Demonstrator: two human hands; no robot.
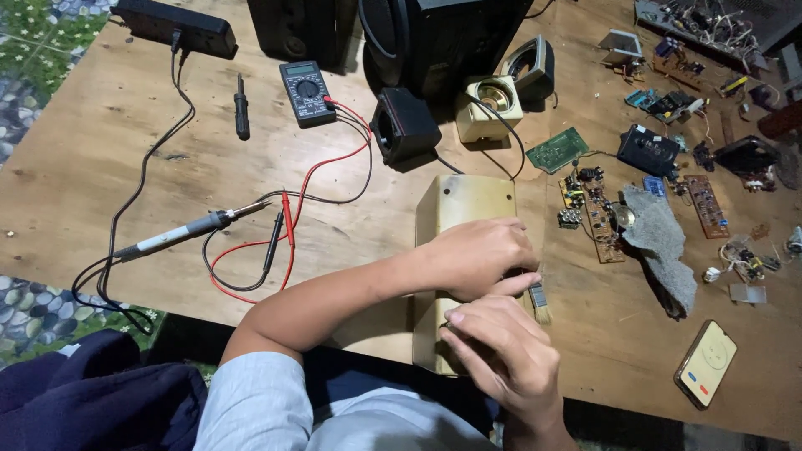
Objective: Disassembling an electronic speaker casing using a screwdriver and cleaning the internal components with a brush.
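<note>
The left hand [480, 255] is curling loosely over the top of a beige plastic casing [461, 209] that is lying at the near edge of the wooden desk [100, 167], its fingers bent down onto the casing's right side. The right hand [501, 351] is resting just below it, fingers half closed, thumb and forefinger pinching something too small to make out. A small paintbrush [540, 302] is poking out between the two hands; which one is gripping it cannot be told.
</note>
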